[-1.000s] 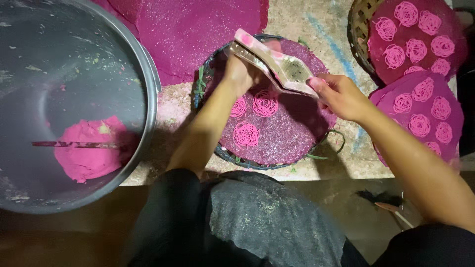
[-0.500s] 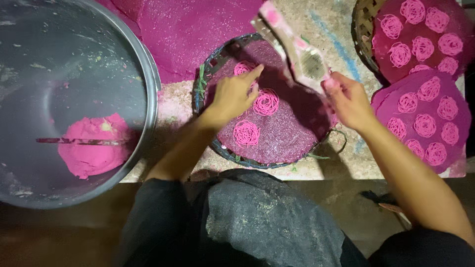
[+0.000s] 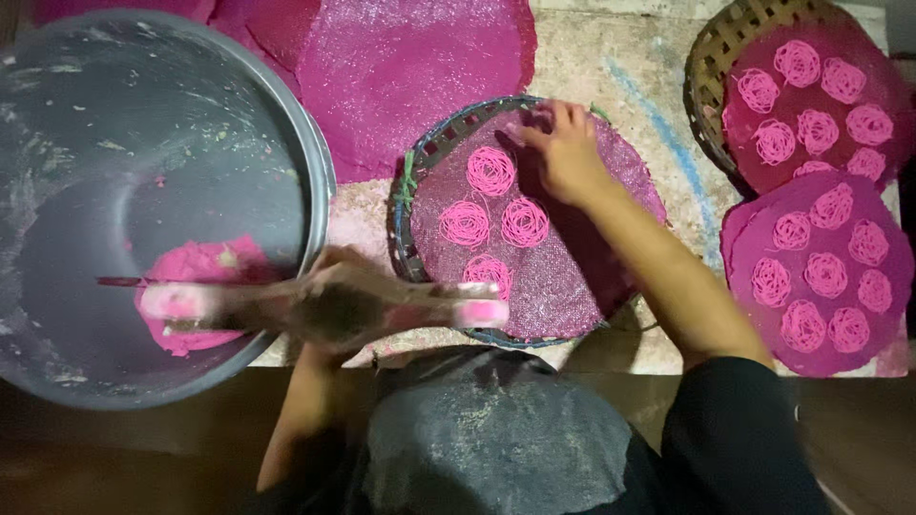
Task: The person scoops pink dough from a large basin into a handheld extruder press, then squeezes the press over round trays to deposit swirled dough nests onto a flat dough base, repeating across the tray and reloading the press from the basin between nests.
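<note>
Left hand (image 3: 329, 286) grips a blurred wooden press (image 3: 334, 307), fingers wrapped round it, at the near rim of the big grey bowl (image 3: 315, 162) holding pink dough (image 3: 196, 277); right hand (image 3: 568, 153), fingers together, rests flat on the round woven tray (image 3: 405, 205) of pink noodle coils (image 3: 491, 170), centre.

Work surface (image 3: 611, 57): pale speckled stone, blue streak at far right. Floor (image 3: 114, 458): dark brown, near edge. Lighting: dim, overhead.
</note>
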`<act>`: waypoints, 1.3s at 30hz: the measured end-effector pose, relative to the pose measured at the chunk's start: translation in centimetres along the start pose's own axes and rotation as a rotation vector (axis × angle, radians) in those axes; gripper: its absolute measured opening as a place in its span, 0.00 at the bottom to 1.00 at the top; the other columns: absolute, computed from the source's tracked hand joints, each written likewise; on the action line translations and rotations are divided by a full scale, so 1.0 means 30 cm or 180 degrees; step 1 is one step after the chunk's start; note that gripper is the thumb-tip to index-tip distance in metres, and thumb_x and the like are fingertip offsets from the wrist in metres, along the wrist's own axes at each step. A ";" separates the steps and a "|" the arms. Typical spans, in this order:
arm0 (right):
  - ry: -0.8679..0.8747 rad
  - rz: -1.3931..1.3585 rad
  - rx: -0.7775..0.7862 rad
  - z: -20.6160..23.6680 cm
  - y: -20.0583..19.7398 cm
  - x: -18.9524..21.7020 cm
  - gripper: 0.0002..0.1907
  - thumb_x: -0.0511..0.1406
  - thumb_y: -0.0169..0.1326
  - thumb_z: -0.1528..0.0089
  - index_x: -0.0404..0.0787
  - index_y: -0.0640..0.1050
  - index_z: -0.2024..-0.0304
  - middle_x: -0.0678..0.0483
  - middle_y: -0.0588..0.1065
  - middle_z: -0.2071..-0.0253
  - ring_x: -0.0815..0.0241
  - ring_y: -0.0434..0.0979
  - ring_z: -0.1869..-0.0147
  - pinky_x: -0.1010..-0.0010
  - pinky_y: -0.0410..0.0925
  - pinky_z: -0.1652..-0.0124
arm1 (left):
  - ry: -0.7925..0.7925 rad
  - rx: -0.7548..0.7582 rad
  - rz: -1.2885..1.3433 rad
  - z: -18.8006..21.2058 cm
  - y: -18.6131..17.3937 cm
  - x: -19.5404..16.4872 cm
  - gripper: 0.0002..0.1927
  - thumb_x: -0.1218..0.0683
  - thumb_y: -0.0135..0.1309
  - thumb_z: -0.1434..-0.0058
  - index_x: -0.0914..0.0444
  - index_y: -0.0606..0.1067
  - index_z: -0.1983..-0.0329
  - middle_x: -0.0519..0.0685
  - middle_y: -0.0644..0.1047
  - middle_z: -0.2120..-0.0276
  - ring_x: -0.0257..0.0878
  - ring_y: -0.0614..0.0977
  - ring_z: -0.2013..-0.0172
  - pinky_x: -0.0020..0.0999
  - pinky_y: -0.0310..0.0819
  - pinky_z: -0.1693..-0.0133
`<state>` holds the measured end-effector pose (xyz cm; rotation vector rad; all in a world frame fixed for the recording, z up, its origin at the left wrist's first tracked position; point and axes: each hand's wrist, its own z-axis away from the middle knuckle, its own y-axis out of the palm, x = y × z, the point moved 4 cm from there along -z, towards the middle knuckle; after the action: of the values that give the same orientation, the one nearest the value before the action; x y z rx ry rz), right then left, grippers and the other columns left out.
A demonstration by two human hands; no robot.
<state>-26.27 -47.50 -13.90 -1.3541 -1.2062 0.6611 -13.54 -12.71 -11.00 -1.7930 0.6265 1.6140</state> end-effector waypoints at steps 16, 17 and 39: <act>-0.0052 -0.1115 0.0368 0.085 0.122 0.026 0.26 0.21 0.54 0.48 0.53 0.85 0.55 0.47 0.69 0.38 0.39 0.61 0.33 0.47 0.56 0.35 | -0.0403 -0.0609 0.0428 0.101 -0.077 0.064 0.29 0.40 0.35 0.27 0.59 0.57 0.28 0.51 0.82 0.57 0.38 0.78 0.77 0.33 0.75 0.64; -0.0183 -0.0923 0.0265 0.077 0.124 0.061 0.24 0.24 0.56 0.48 0.54 0.85 0.55 0.46 0.68 0.37 0.38 0.61 0.32 0.47 0.57 0.35 | -0.0404 -0.0581 0.0429 0.101 -0.074 0.063 0.29 0.40 0.35 0.27 0.59 0.57 0.28 0.51 0.82 0.57 0.38 0.78 0.77 0.33 0.75 0.64; -0.0513 -0.0262 0.0270 0.225 0.127 0.174 0.15 0.30 0.61 0.44 0.50 0.84 0.55 0.45 0.68 0.36 0.36 0.59 0.30 0.44 0.57 0.37 | -0.0317 -0.0673 0.0458 0.138 -0.056 0.043 0.25 0.43 0.39 0.28 0.60 0.60 0.33 0.51 0.81 0.58 0.40 0.78 0.75 0.35 0.74 0.63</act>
<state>-29.73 -39.58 -17.46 -1.1921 -1.3401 0.7656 -14.99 -8.46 -12.21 -1.8373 0.5676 1.9160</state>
